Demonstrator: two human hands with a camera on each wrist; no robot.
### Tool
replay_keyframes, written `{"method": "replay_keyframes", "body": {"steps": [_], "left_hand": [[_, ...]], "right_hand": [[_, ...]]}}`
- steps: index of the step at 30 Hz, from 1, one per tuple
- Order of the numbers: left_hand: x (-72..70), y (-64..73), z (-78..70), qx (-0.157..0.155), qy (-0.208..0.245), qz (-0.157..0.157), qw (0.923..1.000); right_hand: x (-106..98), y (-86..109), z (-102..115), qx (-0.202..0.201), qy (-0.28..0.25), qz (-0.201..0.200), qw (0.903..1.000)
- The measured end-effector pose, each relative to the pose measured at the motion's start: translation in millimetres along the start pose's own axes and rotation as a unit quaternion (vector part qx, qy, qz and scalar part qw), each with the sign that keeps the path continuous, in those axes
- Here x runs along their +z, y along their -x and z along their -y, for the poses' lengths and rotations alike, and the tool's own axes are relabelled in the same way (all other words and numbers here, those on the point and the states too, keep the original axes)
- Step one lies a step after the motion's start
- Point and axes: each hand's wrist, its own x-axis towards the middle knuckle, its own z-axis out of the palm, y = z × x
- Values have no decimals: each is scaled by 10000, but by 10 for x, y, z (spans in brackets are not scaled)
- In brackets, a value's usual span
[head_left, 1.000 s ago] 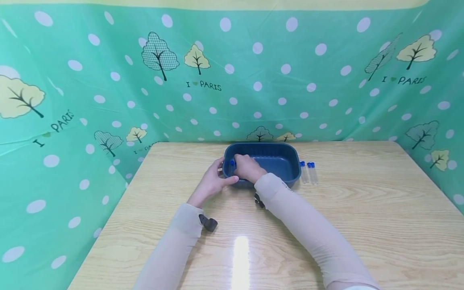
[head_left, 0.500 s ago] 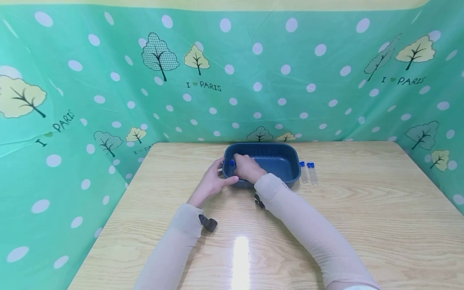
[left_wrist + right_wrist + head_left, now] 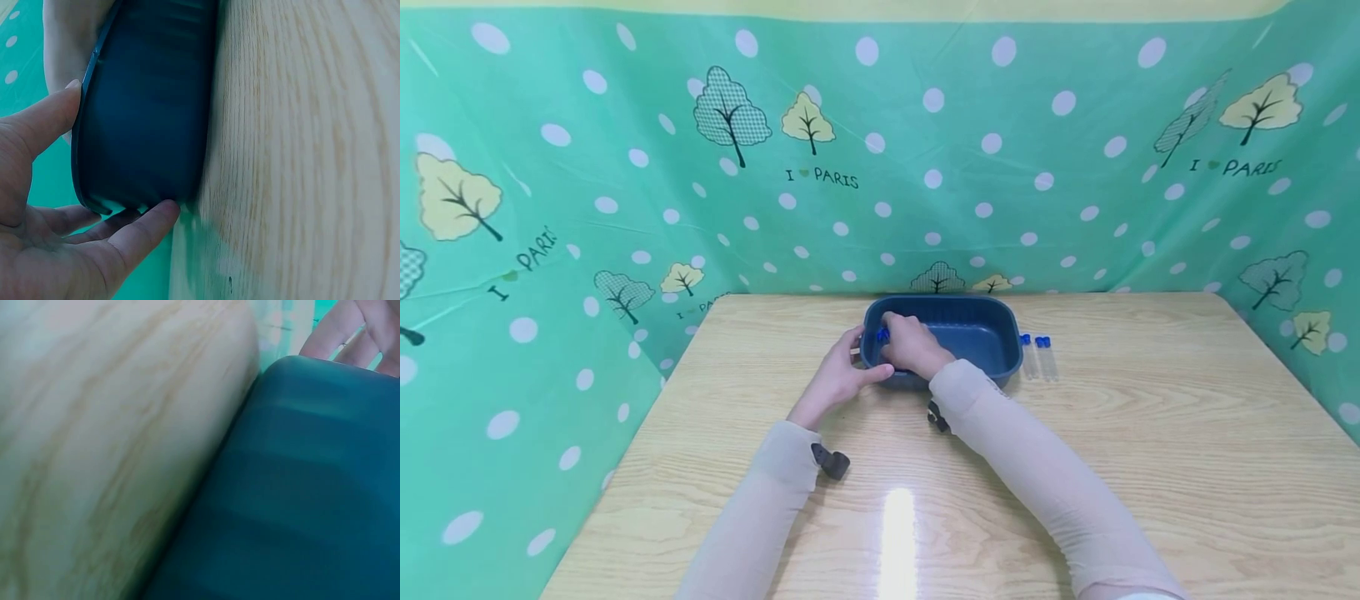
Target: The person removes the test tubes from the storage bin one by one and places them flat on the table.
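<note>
A dark blue plastic basin stands at the back of the wooden table. My left hand holds its left end, thumb on the near rim and fingers against the outer wall; the left wrist view shows these fingers close up. Reaching over the near rim, my right hand is inside the basin at the left, fingers curled at a blue-capped test tube. The hand hides most of that tube and its fingertips. From the right wrist, mainly the basin's outer wall shows.
Several clear test tubes with blue caps lie side by side on the table, just right of the basin. A green patterned cloth hangs behind and along both sides.
My right hand has shifted very slightly up and away inside the basin, and more blue cap shows by its fingers. The left hand and the basin have stayed put.
</note>
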Motion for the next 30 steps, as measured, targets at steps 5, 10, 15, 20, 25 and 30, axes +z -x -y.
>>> {"method": "replay_keyframes", "body": {"steps": [5,10,15,20,25,30], "left_hand": [[2,8,-2,-43,-27,2,10000],[0,14,-9,-81,-55,3,10000],[1,12,-6,-90,-63,-2,9999],[5,13,-3,-155,-50,3,9999],[7,15,-4,-159,-71,-2,9998],[9,14,-4,-144,-60,3,9999]], "right_hand": [[-27,6,-12,-49,2,-90,9999],[-71,37,-12,29,-110,-102,9999],[-116,82,-15,-14,-175,-206,9996],[-162,139,-19,-99,-317,-342,9989],[-197,203,-2,-56,-437,-387,9983],[-223,272,-7,-87,-612,-487,9969]]}}
